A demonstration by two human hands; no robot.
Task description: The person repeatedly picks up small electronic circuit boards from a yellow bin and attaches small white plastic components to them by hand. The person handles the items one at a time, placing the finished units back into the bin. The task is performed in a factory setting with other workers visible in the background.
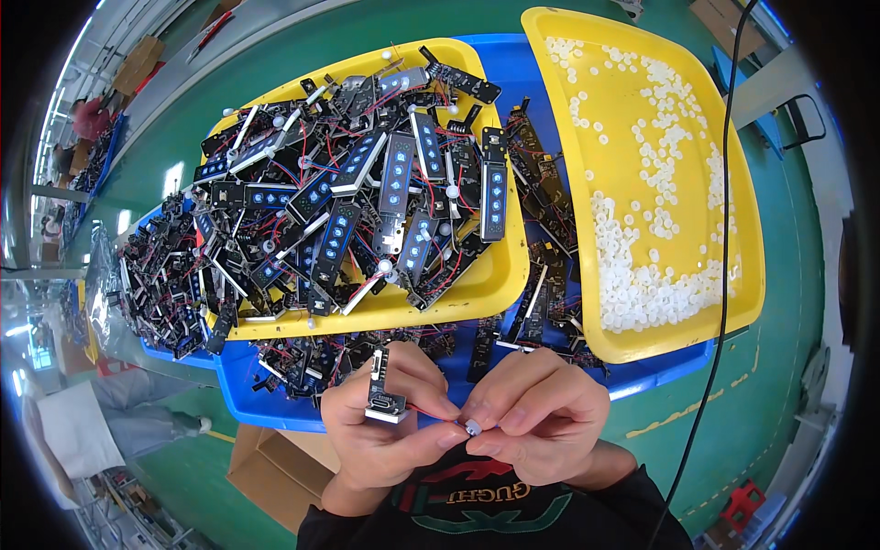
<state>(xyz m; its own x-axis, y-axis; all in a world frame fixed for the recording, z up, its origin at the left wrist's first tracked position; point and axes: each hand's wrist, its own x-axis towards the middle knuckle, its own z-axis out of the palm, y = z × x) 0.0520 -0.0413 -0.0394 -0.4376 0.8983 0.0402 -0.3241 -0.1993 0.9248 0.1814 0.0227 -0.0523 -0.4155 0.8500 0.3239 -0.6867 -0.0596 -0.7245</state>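
A small black circuit board [383,396] with a metal port and a white edge stands upright in my left hand [362,449], held in its curled fingers. Thin red wire runs from it toward a tiny round whitish part [472,428] between the fingertips of both hands. My right hand [541,417] pinches at this part with thumb and fingers. Beyond my hands, a yellow tray [513,275] is heaped with circuit board assemblies [341,225] with blue-lit-looking faces, red wires and small white round ends. At the right, another yellow tray [610,119] holds many small white rings or caps [632,298].
Both trays rest over blue bins [247,390] filled with more dark boards. A black cable [718,357] hangs down across the right tray. An open cardboard box [275,472] sits below at left. Another person [151,417] stands at the far left.
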